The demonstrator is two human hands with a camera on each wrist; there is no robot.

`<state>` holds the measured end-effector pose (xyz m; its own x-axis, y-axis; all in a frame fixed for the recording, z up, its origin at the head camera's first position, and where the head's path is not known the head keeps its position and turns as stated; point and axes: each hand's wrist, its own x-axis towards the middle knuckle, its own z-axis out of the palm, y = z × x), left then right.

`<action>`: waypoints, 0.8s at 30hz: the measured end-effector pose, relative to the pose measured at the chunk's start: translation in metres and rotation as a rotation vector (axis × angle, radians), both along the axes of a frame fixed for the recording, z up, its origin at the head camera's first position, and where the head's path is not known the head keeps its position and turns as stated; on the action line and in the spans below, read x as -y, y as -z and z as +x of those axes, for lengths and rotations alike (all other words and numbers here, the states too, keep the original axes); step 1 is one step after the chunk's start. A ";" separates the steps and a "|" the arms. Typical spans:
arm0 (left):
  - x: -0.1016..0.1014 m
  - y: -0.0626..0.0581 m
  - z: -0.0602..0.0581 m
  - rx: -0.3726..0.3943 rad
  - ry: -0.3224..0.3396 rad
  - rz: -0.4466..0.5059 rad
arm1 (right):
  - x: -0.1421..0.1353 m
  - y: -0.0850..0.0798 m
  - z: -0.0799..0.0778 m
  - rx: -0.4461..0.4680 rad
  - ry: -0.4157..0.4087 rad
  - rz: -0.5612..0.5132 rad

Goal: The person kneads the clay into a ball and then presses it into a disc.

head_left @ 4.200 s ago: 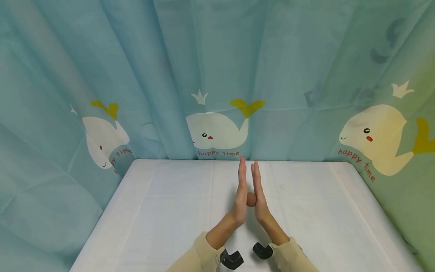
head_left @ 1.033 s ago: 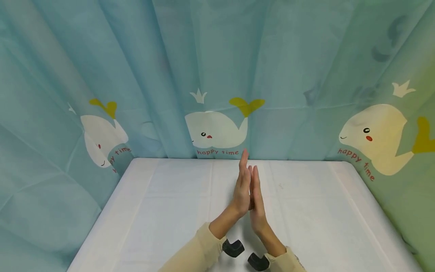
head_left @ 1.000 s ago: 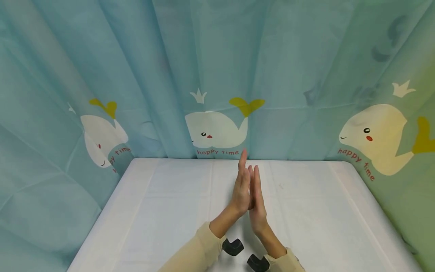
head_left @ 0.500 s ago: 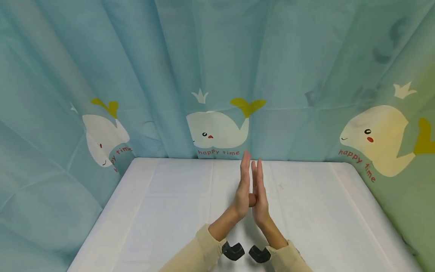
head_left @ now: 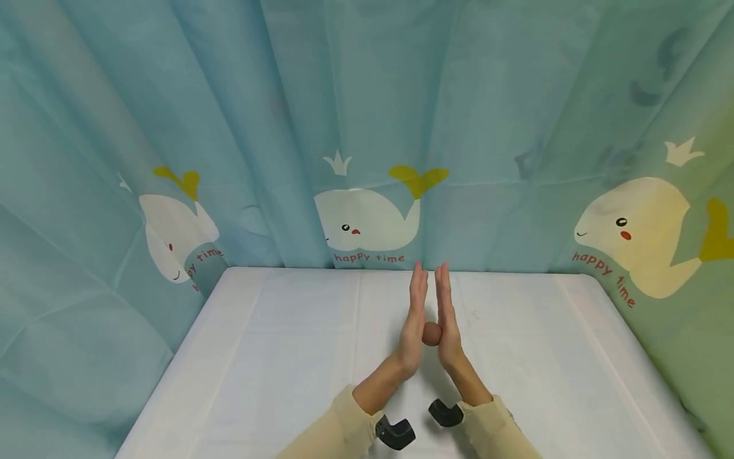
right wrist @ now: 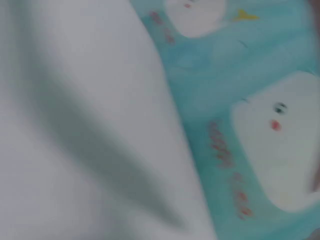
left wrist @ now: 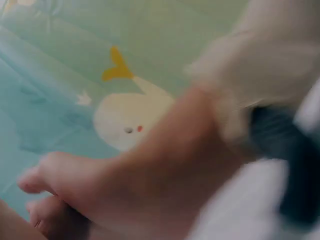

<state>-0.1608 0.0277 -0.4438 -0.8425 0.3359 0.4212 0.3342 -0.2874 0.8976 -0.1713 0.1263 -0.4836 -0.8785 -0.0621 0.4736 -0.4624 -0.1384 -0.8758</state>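
Note:
In the head view a small brown ball sits between my two palms, above the white table. My left hand lies along its left side, fingers straight and pointing away from me. On the other side my right hand touches it with a flat palm and straight fingers. Above the ball the fingers stand apart with a narrow gap. A blurred right hand and sleeve cross the left wrist view, where I cannot make out the ball. The right wrist view is blurred and shows almost nothing of the hands.
A white-covered table lies under the hands. Behind and beside it hangs a blue-green curtain printed with whales. Black camera mounts stick out at the cuffs, close to each other.
The palms slide against each other: a second ago the left hand reached further forward and hid most of the ball. Now the fingertips are about level, the hands further apart, and the ball shows.

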 end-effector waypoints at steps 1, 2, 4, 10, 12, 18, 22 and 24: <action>0.001 -0.003 -0.002 -0.021 -0.012 -0.001 | 0.004 0.003 0.006 0.008 -0.024 -0.007; 0.003 -0.004 -0.005 -0.035 -0.032 -0.004 | 0.009 0.004 0.012 0.017 -0.055 -0.020; 0.005 -0.003 -0.013 -0.054 -0.081 -0.019 | 0.018 0.001 0.023 0.005 -0.102 -0.044; 0.003 0.013 -0.017 0.088 -0.012 -0.124 | 0.014 -0.027 0.020 -0.091 -0.008 -0.039; 0.001 0.011 -0.011 0.165 0.045 -0.099 | 0.007 -0.030 0.011 -0.086 0.075 0.007; 0.003 -0.003 -0.005 0.233 0.053 0.062 | 0.005 -0.011 0.005 0.029 0.078 0.042; 0.006 0.004 -0.018 0.103 -0.069 -0.018 | 0.018 -0.009 0.024 -0.001 -0.052 -0.011; 0.004 0.012 -0.022 0.073 -0.090 -0.057 | 0.019 -0.016 0.029 -0.041 -0.078 -0.026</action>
<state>-0.1832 0.0234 -0.4561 -0.8979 0.2792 0.3404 0.2898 -0.2073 0.9344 -0.1426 0.1070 -0.4679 -0.8515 -0.1164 0.5113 -0.4847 -0.1977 -0.8521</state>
